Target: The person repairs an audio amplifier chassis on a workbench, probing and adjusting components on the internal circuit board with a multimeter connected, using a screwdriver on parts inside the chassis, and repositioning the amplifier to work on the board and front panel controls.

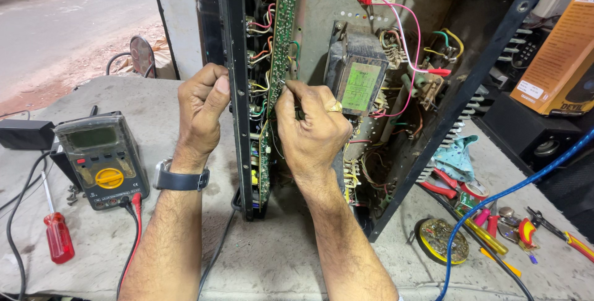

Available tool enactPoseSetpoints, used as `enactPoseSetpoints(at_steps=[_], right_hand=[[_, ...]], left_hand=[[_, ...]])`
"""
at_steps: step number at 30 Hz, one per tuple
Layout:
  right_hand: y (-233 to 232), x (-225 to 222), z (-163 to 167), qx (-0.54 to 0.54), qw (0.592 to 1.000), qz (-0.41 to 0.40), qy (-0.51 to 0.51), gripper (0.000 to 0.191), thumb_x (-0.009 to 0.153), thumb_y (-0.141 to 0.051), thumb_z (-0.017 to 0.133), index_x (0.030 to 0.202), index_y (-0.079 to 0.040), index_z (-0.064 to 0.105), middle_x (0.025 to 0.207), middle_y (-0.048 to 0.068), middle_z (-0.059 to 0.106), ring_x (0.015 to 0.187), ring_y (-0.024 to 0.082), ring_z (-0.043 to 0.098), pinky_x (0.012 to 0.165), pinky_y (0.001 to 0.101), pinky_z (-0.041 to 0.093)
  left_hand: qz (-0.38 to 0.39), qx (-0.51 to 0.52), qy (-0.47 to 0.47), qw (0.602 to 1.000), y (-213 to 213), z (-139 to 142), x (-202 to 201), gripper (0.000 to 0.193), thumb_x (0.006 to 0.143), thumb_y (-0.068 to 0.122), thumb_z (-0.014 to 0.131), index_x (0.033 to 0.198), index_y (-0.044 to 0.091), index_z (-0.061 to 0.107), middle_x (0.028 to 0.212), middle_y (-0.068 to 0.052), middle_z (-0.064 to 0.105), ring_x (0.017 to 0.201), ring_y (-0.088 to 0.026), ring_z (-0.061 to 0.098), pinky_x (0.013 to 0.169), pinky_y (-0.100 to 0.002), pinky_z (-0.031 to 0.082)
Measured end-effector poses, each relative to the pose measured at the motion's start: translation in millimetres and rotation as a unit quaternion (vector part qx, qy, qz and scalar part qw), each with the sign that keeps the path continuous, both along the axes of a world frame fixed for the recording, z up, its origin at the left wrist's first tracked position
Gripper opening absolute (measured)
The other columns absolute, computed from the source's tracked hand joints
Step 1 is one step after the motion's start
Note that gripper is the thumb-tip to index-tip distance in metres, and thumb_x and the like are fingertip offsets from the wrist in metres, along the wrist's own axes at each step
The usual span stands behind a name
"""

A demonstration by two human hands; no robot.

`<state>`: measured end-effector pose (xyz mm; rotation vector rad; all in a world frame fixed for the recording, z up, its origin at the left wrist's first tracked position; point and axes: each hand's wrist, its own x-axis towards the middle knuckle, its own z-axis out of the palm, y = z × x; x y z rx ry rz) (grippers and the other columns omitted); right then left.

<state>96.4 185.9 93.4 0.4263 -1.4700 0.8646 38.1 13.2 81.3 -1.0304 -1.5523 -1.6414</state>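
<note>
An opened electronic chassis (433,121) stands on edge on the workbench, showing a green circuit board (281,35), a transformer (357,72) and many coloured wires. My left hand (201,106) grips the black front panel edge (234,60) of the chassis. My right hand (312,124), with a ring on one finger, is closed around a thin dark-handled tool whose metal tip touches the circuit board. A dark watch sits on my left wrist.
A multimeter (102,159) with red and black leads sits at the left, a red-handled screwdriver (57,234) beside it. At the right lie a round coil (442,239), pliers and small tools (495,214), a blue cable (513,189), a speaker and an orange box (560,53).
</note>
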Motion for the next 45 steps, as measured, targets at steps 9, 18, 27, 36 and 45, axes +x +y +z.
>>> enactPoseSetpoints(at_steps=[9,18,27,36,45], right_hand=[[-1,1,1,0.001,1.0,0.004,0.005,0.013,0.092,-0.004,0.077,0.105,-0.007,0.075,0.086,0.006,0.072,0.073,0.015,0.07,0.064,0.0283,0.054],[-1,1,2,0.002,1.0,0.001,0.003,0.013,0.093,-0.004,0.077,0.105,-0.008,0.074,0.087,0.006,0.072,0.074,0.015,0.071,0.065,0.0286,0.055],[0,2,1,0.005,1.0,0.004,0.007,0.014,0.093,-0.004,0.076,0.106,-0.008,0.074,0.088,0.006,0.073,0.075,0.015,0.071,0.066,0.0287,0.055],[-1,3,1,0.003,1.0,0.007,0.006,0.014,0.093,-0.004,0.076,0.106,-0.008,0.074,0.088,0.006,0.072,0.074,0.016,0.071,0.066,0.0292,0.054],[-2,4,2,0.004,1.0,0.006,0.004,0.014,0.093,-0.003,0.076,0.105,-0.008,0.074,0.087,0.006,0.071,0.073,0.017,0.07,0.065,0.0298,0.054]], left_hand=[[0.008,-0.001,-0.006,1.0,-1,0,-1,0.035,0.109,0.036,0.058,0.096,0.004,0.062,0.075,0.009,0.049,0.068,-0.002,0.037,0.062,-0.022,0.029],[0.013,-0.002,-0.005,1.0,-1,1,0,0.036,0.108,0.037,0.058,0.095,0.004,0.061,0.074,0.01,0.046,0.067,-0.002,0.035,0.061,-0.022,0.027],[0.01,-0.002,0.007,1.0,-1,-1,-2,0.036,0.109,0.038,0.057,0.095,0.005,0.062,0.072,0.009,0.046,0.067,-0.002,0.036,0.063,-0.023,0.03],[0.005,0.016,0.017,1.0,2,-4,-5,0.037,0.116,0.035,0.053,0.093,0.006,0.061,0.082,0.008,0.053,0.074,-0.002,0.042,0.066,-0.022,0.034],[-0.122,0.054,-0.047,0.99,-7,7,10,0.02,0.102,0.017,0.072,0.112,0.0,0.068,0.099,-0.001,0.069,0.082,-0.004,0.058,0.074,-0.018,0.045]])
